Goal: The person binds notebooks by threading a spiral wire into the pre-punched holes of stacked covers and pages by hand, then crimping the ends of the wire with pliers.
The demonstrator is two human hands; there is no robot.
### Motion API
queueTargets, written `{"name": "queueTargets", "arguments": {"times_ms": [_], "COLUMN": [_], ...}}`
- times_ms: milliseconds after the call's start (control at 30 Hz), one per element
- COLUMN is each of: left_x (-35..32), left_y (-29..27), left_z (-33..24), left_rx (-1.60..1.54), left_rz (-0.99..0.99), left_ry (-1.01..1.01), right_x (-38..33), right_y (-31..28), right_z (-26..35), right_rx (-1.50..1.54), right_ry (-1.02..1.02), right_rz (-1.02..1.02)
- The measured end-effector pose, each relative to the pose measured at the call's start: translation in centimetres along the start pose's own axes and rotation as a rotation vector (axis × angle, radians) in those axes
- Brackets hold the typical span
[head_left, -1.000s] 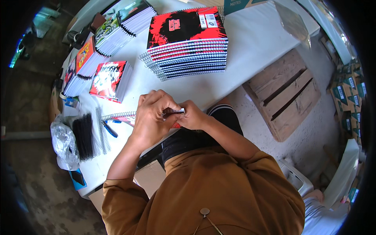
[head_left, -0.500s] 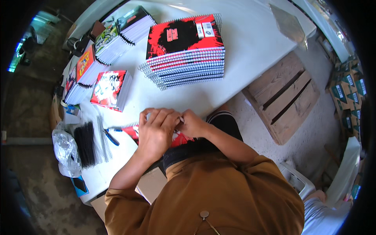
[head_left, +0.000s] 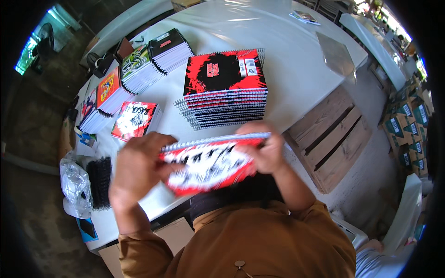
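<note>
A red and white notebook (head_left: pixel 208 164) is held up above the table's near edge, its cover facing me and its far long edge tilted up. My left hand (head_left: pixel 141 167) grips its left end, slightly blurred by motion, thumb on the cover. At the opposite end, my right hand (head_left: pixel 264 150) is closed on it, thumb across the cover. Just beyond stands a tall stack of spiral notebooks (head_left: pixel 227 88) with black and red covers, wire coils sticking out at its sides. To the left of that stack lies a small pile of red and white books (head_left: pixel 134 120).
Rows of coil-bound notebooks (head_left: pixel 134 69) line the table's left side. Black binding coils (head_left: pixel 98 183) and a clear plastic bag (head_left: pixel 75 185) sit at the near left. A wooden pallet (head_left: pixel 329 134) lies on the floor to the right, with stacked cartons (head_left: pixel 408 125) beyond.
Both hands have risen from my lap and moved apart to the notebook's two ends. The notebook has been lifted, and its cover now shows. The view has tilted up slightly.
</note>
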State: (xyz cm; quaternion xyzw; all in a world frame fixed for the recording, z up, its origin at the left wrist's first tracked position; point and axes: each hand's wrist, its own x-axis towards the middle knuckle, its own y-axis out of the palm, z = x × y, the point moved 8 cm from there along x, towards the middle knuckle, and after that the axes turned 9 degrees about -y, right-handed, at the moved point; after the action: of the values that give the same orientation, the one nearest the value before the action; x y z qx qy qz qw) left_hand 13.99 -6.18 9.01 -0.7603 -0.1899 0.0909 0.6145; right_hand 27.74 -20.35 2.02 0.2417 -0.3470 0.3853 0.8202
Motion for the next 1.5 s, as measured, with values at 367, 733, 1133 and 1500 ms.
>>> {"name": "queueTargets", "arguments": {"times_ms": [367,733,1133,1500], "left_x": [9.3,9.6,-1.0,-7.8], "left_y": [7.2,12.6,11.5,14.7], "left_z": [4.2,9.8,18.6,2.0], "left_rx": [-0.237,-1.141,0.487,-0.315], "left_rz": [-0.566,-0.877,-0.731,-0.121], "left_ry": [0.115,-0.401,-0.460,-0.187], "right_x": [5.4,2.6,-7.8,-14.4], "right_y": [-6.8,-7.2,0.3,7.3], "right_z": [-7.8,-10.6,-6.5,-15.3], "right_rx": [-0.522,-0.600,-0.437,0.536], "right_ry": [0.014,0.059,-0.034,0.818], "right_rz": [0.291,-0.322,-0.192,-0.420]}}
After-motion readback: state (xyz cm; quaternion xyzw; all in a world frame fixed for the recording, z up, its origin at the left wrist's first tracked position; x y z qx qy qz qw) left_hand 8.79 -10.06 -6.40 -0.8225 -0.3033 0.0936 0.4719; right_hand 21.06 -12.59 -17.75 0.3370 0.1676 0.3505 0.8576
